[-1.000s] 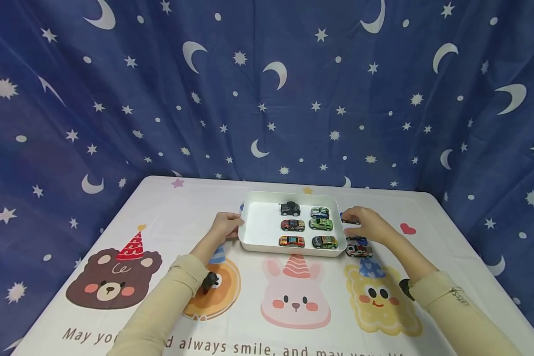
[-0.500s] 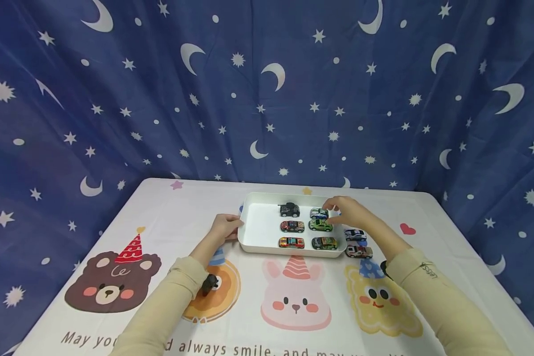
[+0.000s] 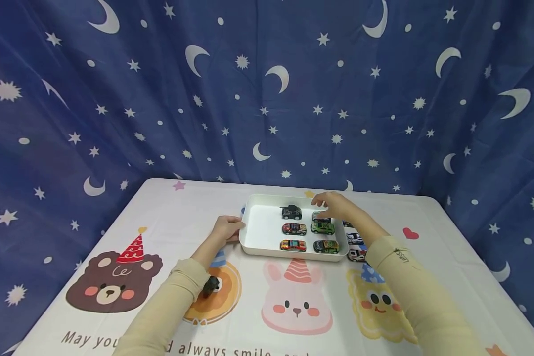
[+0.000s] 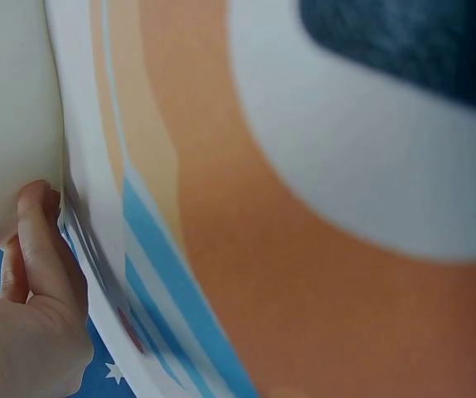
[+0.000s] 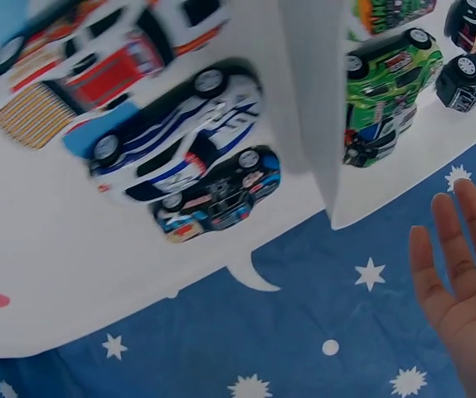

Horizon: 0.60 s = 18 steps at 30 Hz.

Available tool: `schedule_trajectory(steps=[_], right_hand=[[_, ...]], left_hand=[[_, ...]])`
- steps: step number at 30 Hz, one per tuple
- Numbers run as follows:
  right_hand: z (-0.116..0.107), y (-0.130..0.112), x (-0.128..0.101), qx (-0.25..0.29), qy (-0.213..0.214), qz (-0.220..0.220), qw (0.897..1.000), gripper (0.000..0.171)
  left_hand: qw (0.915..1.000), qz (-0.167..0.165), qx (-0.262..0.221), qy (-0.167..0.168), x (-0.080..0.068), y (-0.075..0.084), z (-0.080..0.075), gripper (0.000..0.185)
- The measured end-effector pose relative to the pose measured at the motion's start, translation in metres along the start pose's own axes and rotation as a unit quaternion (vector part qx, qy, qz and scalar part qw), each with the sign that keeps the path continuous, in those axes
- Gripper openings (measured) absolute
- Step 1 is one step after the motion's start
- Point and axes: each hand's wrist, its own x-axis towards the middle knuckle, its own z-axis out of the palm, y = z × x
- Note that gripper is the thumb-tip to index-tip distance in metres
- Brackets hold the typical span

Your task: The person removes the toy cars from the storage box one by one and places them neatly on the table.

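My left hand (image 3: 226, 229) pinches the left wall of a white tray (image 3: 260, 230); in the left wrist view, thumb and fingers meet at its edge. Over the tray's back right part is my right hand (image 3: 337, 204), its fingers extended and holding nothing in the right wrist view. Below it a white toy car (image 3: 321, 216) is partly hidden, next to a green toy car (image 3: 323, 228). Also in the tray are a black toy tank (image 3: 291, 212), a red toy car (image 3: 294, 229), an orange toy car (image 3: 293, 245) and a dark patterned toy car (image 3: 326, 246).
Outside the tray's right wall stand a white-and-blue toy car (image 5: 180, 137), a dark blue toy car (image 5: 221, 195) and a white-and-red toy car (image 5: 114, 70). A small dark object (image 3: 211, 286) lies nearer the front left. A star-patterned curtain (image 3: 267, 123) hangs behind the table.
My right hand has moved left from the cars outside the tray to over its back right part. My left hand keeps its hold on the tray wall.
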Motion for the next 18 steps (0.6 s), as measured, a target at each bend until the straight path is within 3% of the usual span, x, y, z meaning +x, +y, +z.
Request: schedule_trajectory(steps=[18], right_hand=[[0.013,-0.020,0.041,-0.002,-0.036,0.017,0.999,0.040]], left_hand=[[0.9999,0.014,-0.006,0.002,-0.001,-0.003,0.000,0.035]])
